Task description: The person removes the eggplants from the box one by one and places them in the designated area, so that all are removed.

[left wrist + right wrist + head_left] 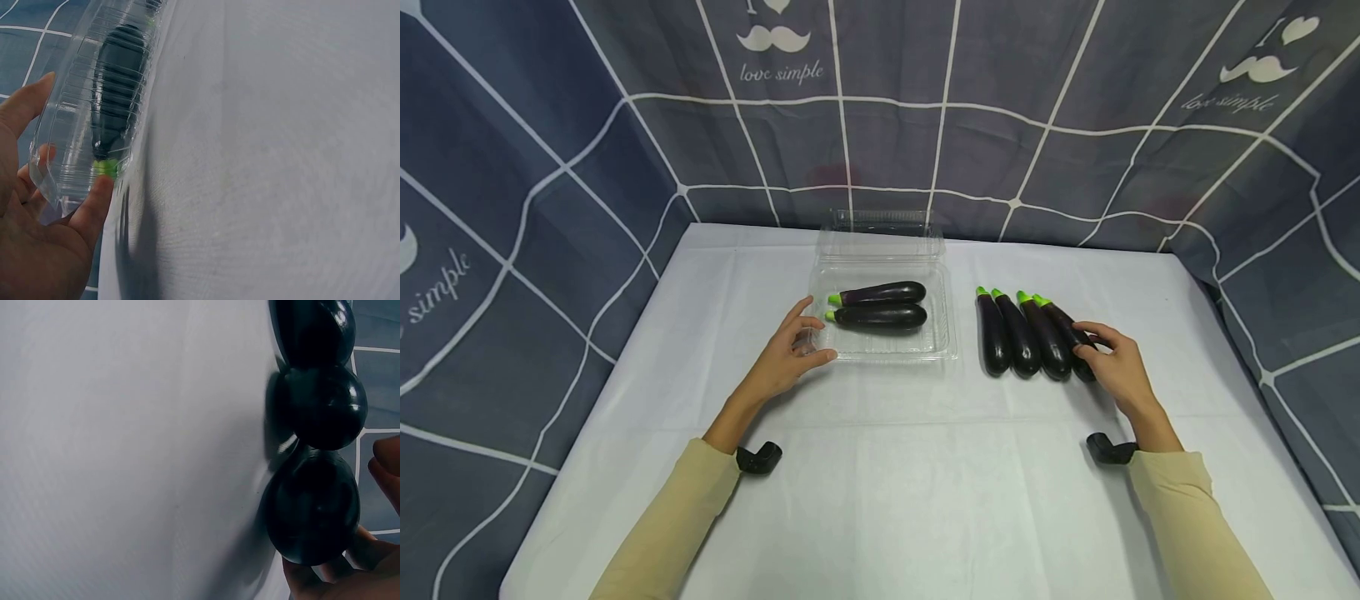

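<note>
My left hand (786,358) holds the near left corner of a clear plastic clamshell box (943,337), its thumb on the near wall and its fingers at the left side. Two dark eggplants lie inside, one behind the other (883,292), with their green caps to the left; the nearer eggplant (119,87) shows through the wall. To the right, several eggplants (1022,337) lie side by side, caps away from me. My right hand (1116,362) is at the rightmost eggplant (315,506). Its fingers touch the outer side, while the thumb appears raised off the skin.
The box's lid (880,242) stands open at the back, by the grey gridded curtain (895,142). A white cloth (910,483) covers the table. Black wrist cameras (760,458) hang under both wrists.
</note>
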A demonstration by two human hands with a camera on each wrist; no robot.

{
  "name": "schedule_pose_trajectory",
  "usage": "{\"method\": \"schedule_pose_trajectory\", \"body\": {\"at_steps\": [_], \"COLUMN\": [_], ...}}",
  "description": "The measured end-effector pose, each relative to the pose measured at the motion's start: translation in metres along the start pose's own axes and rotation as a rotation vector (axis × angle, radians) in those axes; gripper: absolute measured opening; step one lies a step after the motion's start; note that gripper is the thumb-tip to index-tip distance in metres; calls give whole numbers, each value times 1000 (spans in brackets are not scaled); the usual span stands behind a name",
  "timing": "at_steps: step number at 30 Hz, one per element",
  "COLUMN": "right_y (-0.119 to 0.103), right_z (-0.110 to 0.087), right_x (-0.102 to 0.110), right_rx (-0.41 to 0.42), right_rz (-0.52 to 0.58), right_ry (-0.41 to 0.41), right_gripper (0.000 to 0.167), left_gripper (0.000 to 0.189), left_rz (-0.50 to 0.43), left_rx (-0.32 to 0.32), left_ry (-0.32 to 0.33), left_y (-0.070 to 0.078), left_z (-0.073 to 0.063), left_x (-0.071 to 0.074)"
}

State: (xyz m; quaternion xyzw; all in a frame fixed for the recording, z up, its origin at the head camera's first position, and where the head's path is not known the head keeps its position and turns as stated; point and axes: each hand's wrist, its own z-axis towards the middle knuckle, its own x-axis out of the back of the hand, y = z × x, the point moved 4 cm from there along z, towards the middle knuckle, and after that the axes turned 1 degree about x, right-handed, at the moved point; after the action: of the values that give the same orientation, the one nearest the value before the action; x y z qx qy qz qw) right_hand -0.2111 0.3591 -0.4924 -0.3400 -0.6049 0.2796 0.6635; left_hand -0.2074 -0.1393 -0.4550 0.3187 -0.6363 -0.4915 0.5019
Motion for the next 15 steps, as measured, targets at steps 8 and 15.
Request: {"method": "schedule_pose_trajectory", "body": {"at_steps": [8, 15], "right_y": [-24, -43], "right_z": [-8, -11], "right_x": [4, 4], "right_rx": [-7, 89], "right_rz": [31, 49], "right_ry": [14, 20], "right_gripper": [36, 34], "left_gripper": [43, 44], "left_rz": [9, 27], "left_rx": [-9, -2], "left_ry": [-7, 2], "left_y": [2, 3], "left_z": [0, -1], "left_x": [0, 0]}}
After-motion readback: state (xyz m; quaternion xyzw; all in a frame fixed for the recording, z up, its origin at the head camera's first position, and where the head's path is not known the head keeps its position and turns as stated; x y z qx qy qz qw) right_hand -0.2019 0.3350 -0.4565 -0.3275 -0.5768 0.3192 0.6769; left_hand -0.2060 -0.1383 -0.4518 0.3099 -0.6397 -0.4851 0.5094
